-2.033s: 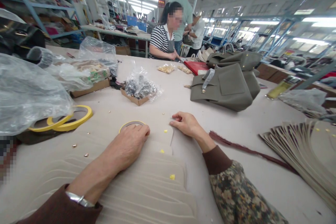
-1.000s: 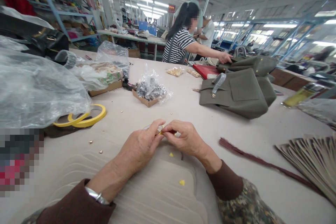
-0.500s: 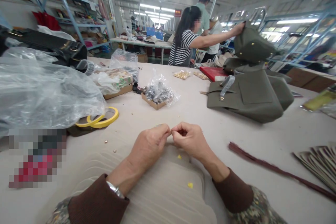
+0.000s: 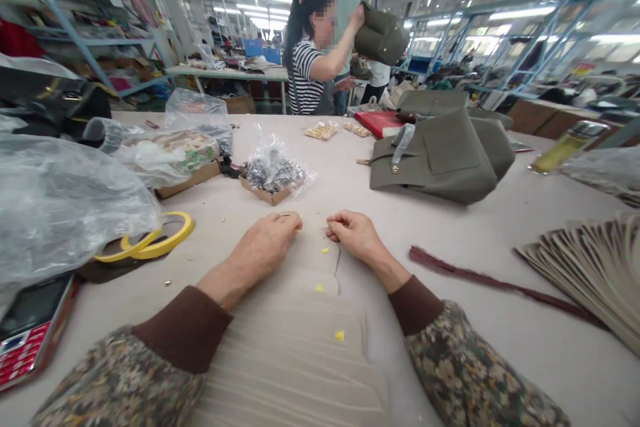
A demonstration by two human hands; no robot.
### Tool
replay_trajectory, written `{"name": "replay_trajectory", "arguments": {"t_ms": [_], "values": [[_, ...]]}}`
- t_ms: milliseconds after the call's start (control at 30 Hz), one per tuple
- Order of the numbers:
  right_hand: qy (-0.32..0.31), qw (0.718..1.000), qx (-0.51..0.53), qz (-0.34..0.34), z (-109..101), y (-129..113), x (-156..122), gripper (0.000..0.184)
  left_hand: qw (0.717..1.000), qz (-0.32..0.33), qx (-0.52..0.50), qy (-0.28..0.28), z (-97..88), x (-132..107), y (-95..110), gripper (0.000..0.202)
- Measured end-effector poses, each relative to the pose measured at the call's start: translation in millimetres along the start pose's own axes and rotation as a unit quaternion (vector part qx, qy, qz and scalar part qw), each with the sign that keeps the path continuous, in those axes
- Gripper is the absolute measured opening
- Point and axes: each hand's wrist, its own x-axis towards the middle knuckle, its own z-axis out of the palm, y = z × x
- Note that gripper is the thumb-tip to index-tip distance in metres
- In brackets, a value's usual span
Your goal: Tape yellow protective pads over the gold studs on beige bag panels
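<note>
A fanned stack of beige sheets lies before me, with three small yellow stickers along its right side. At the far end of the stack, my left hand is closed, fingers bent down toward the top sheet; whatever is under the fingertips is hidden. My right hand is pinched just beyond the stack's right edge, a short gap from the left hand. What it pinches, if anything, is too small to name. A small gold metal stud lies left of my left forearm, and several more are scattered on the table.
On the left are yellow tape rolls, a plastic bag and a red phone. A box of metal parts stands ahead. To the right lie an olive bag, a brown strip and fanned strips. A co-worker lifts another bag.
My hands, which met at the fingertips, have moved apart, the left one going down to the sheets. The view has turned right. The co-worker's raised bag has come closer to their body.
</note>
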Motion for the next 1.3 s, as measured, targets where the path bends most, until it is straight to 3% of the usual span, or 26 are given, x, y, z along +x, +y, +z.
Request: {"name": "replay_trajectory", "arguments": {"t_ms": [133,300,500,600,800,1000,1067,1133,1200,1300], "values": [[-0.001,1.000,-0.001,0.004,1,1,1,0.013,1.000,0.022,-0.018,-0.009,12.3,2,1,0.018],[-0.015,0.999,0.017,0.023,-3,-2,1,0.014,0.999,0.010,-0.033,-0.021,7.6,-1,7,0.018],[-0.112,0.991,0.030,0.065,-11,-13,-5,0.007,0.998,0.000,-0.062,-0.023,8.7,-8,3,0.022],[-0.138,0.988,-0.044,0.045,-11,-15,-7,0.010,0.997,-0.007,-0.069,-0.027,9.5,-7,1,0.020],[-0.106,0.963,-0.239,-0.072,-3,-21,-10,0.015,0.997,-0.029,-0.055,-0.046,7.2,-6,7,0.020],[-0.082,0.942,-0.313,-0.089,4,-26,-10,0.015,0.996,-0.033,-0.057,-0.054,6.2,-7,10,0.020],[-0.083,0.945,-0.310,-0.071,3,-25,-9,0.011,0.996,-0.031,-0.058,-0.056,5.0,-8,10,0.020],[-0.076,0.956,-0.283,-0.032,0,-23,-9,0.019,0.996,-0.029,-0.059,-0.058,3.3,-8,10,0.020],[-0.069,0.973,-0.218,0.022,-5,-20,-10,0.030,0.996,-0.025,-0.061,-0.057,1.4,-8,11,0.020],[-0.090,0.988,-0.116,0.046,-13,-16,-14,0.023,0.996,-0.020,-0.066,-0.056,-1.6,-9,10,0.021]]}}
